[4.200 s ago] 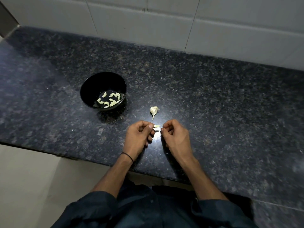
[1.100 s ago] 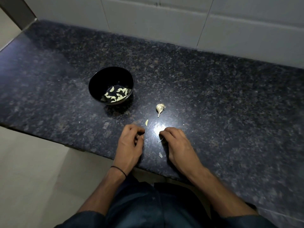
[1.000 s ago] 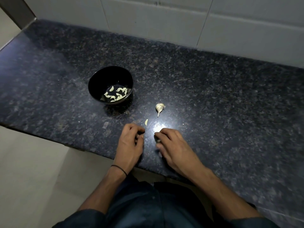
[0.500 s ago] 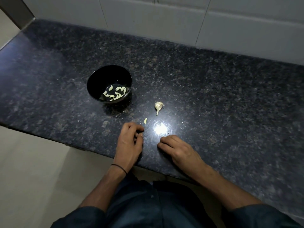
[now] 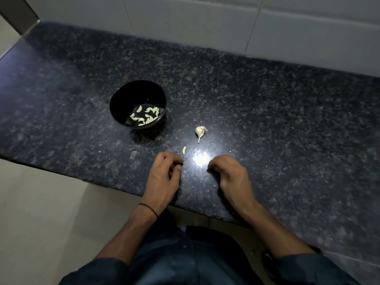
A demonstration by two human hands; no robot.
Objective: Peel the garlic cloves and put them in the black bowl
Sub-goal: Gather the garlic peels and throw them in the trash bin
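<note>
Left hand [image 5: 164, 175]: rests on the countertop [image 5: 287, 120] near its front edge with the back of the hand up. The fingers are curled in tight, the thumb tip lies against the index finger, and nothing shows in its grasp.
Right hand [image 5: 229, 173]: lies palm down on the countertop, apart from the left hand. The fingers are tucked under, so the knuckles face the wall; I cannot tell whether anything lies beneath them.
Forearms: two, both bare, rising from dark blue sleeves [image 5: 92, 270] at the bottom edge and angling inward over the counter's front edge.
Wrist band [image 5: 149, 209]: one thin black band, around the left wrist.
Black bowl [image 5: 123, 95]: one, upright on the countertop, beyond the left hand and to its left, apart from both hands.
Peeled cloves in the bowl [image 5: 147, 116]: roughly eleven pale curved pieces on the bowl's floor, bunched toward its near right side; they overlap, so the count may be off by one or two.
Loose peeled clove [image 5: 184, 150]: one, small and pale, lying on the countertop just beyond the left hand's index finger, not touching it, between the hands and the bowl.
Unpeeled garlic piece [image 5: 200, 131]: one, papery skin on, thin stem pointing toward the person, lying to the right of the bowl and beyond the gap between the hands.
Glare spot [image 5: 200, 159]: one bright reflection on the stone, between the two hands.
Tiled wall [image 5: 185, 17]: pale tiles along the far edge of the dark speckled countertop.
</note>
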